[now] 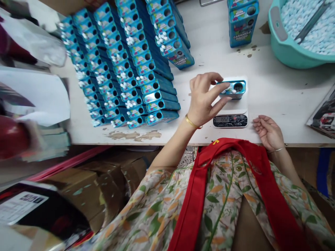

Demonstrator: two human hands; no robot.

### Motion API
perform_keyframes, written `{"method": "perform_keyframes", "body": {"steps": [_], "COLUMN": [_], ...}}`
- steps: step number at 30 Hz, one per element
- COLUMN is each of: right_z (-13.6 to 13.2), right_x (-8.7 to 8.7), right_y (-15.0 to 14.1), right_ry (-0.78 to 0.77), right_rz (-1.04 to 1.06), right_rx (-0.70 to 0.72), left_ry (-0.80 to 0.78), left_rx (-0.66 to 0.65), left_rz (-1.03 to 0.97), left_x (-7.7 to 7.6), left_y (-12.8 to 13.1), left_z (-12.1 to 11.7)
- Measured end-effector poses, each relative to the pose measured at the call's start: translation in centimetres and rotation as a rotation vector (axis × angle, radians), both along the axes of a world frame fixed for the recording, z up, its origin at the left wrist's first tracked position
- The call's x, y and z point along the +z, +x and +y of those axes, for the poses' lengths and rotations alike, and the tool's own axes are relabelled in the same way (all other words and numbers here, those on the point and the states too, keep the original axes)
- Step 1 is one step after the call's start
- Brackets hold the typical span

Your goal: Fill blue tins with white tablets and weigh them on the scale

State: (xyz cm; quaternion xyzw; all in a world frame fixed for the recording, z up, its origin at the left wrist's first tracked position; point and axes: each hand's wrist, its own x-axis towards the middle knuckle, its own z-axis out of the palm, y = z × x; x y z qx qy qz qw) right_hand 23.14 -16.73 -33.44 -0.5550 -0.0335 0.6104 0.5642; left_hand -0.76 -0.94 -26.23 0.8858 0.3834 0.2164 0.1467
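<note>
My left hand (pixel 204 99) pinches a small blue tin (pixel 234 89) that rests on a white digital scale (pixel 230 111); the tin holds several white candies and has a round hole in its top. The scale's display shows digits. My right hand (pixel 268 131) lies on the table's front edge, right of the scale, palm up with fingers loosely curled and nothing in it. A gold bangle sits on my left wrist.
Rows of several blue tins (pixel 123 66) cover the white table (pixel 274 80) at the left. Stacked blue tins (pixel 243 22) stand at the back. A teal tub (pixel 288 48) of white candies sits at the far right. Cardboard boxes (pixel 86 191) lie below.
</note>
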Motion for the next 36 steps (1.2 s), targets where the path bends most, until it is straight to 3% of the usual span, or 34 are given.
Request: {"method": "perform_keyframes", "body": {"steps": [5,9,12,14,17,19,27,30,36], "right_z": [0.0,1.0,1.8,2.1,1.9,1.6,1.1,1.1,1.2], "right_x": [0.6,3.1,4.9,5.4,4.9,4.3,3.7,3.6,3.5], "right_y": [-0.1,-1.7,-3.0,-3.3,-3.0,-2.5,-1.5,-1.5,-1.4], "right_ry": [-0.016,0.004,0.017,0.018,0.0,-0.015,-0.004,-0.004,0.002], "right_rz": [0.008,0.184,0.361,0.395,0.348,0.304,0.22,0.19,0.204], "right_rx": [0.054,0.175,0.233,0.252,0.234,0.202,0.14,0.144,0.167], "left_ry": [-0.001,0.094,0.048,0.032,0.052,0.04,0.018,-0.062,-0.027], "left_rx": [-0.055,-0.178,-0.28,-0.187,0.062,0.135,0.097,0.077,-0.031], "left_rz": [-0.002,-0.124,-0.023,0.05,0.073,0.099,0.211,0.229,0.18], "left_x": [0.9,1.5,0.9,0.0,-1.5,-2.2,-1.6,-1.2,-1.1], "left_y": [2.5,3.1,2.7,1.6,-0.7,-1.9,-1.7,-0.6,2.2], "left_z": [0.9,-0.8,-2.6,-3.1,-2.6,-2.2,-2.2,-2.0,-1.5]}}
